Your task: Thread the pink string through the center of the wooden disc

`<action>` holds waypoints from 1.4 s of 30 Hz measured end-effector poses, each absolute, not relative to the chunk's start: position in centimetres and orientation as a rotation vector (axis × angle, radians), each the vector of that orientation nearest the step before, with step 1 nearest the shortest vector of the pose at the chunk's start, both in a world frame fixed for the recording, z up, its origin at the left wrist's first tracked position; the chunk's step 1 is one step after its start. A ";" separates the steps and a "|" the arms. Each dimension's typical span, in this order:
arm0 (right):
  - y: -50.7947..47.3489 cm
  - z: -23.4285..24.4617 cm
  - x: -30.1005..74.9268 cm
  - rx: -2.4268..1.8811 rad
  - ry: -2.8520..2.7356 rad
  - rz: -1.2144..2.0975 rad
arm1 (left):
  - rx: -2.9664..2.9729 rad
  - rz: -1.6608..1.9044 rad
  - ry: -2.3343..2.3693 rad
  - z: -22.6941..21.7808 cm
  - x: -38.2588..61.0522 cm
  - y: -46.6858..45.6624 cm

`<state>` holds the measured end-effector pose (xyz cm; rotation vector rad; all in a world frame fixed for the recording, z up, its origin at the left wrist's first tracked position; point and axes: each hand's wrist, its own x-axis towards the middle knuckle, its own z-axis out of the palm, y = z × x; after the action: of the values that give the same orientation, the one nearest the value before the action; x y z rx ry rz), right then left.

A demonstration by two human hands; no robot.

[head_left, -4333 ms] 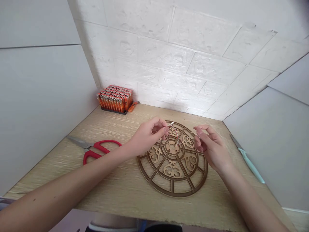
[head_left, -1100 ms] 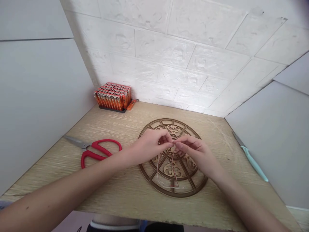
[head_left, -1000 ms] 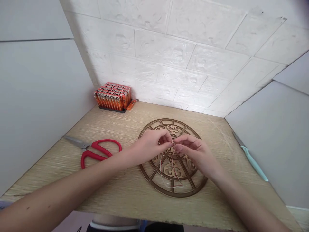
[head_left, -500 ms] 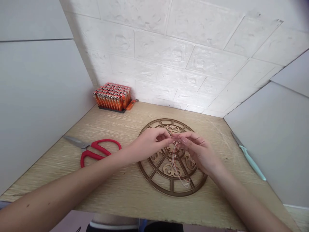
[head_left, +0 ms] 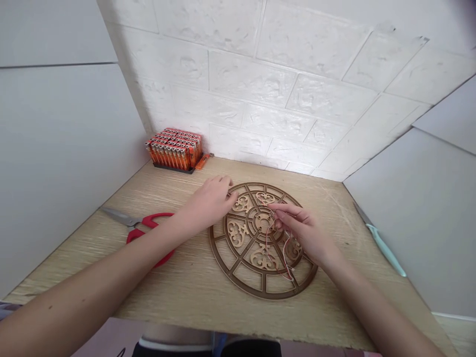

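Note:
A round brown wooden fretwork disc (head_left: 223, 250) lies flat on the table. My left hand (head_left: 208, 203) rests on its upper left rim, fingers curled over the edge, gripping the disc. My right hand (head_left: 303, 233) hovers over the disc's right half, fingers pinched on a thin pale thread (head_left: 284, 253) that loops down across the disc. The thread's top end sits near the disc's hub.
Red-handled scissors (head_left: 143, 225) lie left of the disc, partly under my left forearm. A tray of orange lighters (head_left: 174, 151) stands at the back left by the white brick wall. A teal-handled tool (head_left: 383, 245) lies at the right edge. Grey panels flank the wooden table (head_left: 186, 287).
My left hand let go of the thread and moved left onto the disc's rim. My right hand keeps the thread, which now hangs in a loop over the disc's right half.

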<state>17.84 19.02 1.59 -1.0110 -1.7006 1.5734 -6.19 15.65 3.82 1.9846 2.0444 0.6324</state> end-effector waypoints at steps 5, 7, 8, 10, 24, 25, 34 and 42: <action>18.9 1.8 17.4 -1.084 -1.777 1.544 | 1.966 0.437 2.177 3.1 -6.5 15.7; 18.8 2.1 17.1 -1.124 -1.800 1.558 | 1.884 0.452 2.126 3.2 -6.7 15.9; 18.7 2.2 17.0 -1.140 -1.814 1.558 | 1.835 0.478 2.093 3.2 -6.8 15.9; 18.7 2.3 16.8 -1.154 -1.844 1.546 | 1.721 0.564 2.020 3.4 -7.1 16.2; 18.8 2.2 16.8 -1.155 -1.820 1.569 | 1.007 0.926 1.483 4.7 -7.6 17.0; 18.8 2.2 16.8 -1.148 -1.809 1.571 | 0.938 0.944 1.421 4.7 -7.5 17.0; 18.9 2.1 17.3 -1.090 -1.780 1.520 | 0.753 1.070 1.181 4.0 -6.9 17.3; 19.2 1.9 17.6 -1.044 -1.965 1.161 | 0.694 0.885 1.063 5.3 -5.3 15.6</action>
<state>17.62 19.23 1.93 -1.0441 -1.9647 1.1614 -5.35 15.60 5.29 0.6936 1.0627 0.8846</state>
